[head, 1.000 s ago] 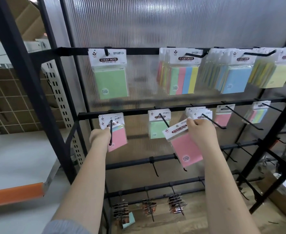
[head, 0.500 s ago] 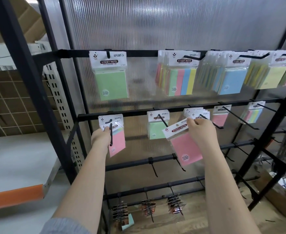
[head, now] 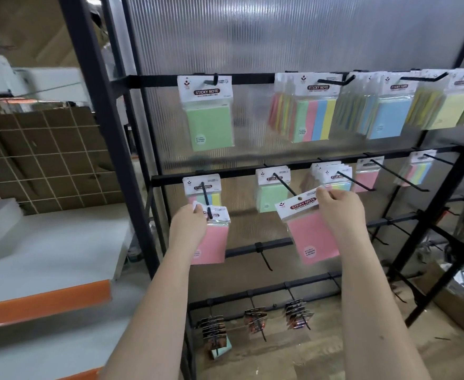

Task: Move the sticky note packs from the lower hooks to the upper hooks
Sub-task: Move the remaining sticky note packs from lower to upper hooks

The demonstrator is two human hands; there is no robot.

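My left hand pinches the header of a pink sticky note pack at the tip of the leftmost lower hook. A multicolour pack hangs behind it on that hook. My right hand holds another pink pack by its header, tilted and free of any hook. Green, multicolour and pink packs hang on the other lower hooks. On the upper rail, a green pack hangs on the left hook, and multicolour, blue and yellow packs hang further right.
Black rack posts frame the ribbed translucent back panel. Bare hooks stick out of the lower rails. Small dark card packs hang near the floor. A white shelf with an orange edge stands left, cardboard boxes right.
My left hand has slid its pink pack forward along the hook to the tip, uncovering the multicolour pack behind. My right hand still holds its pink pack. The view shifted a little.
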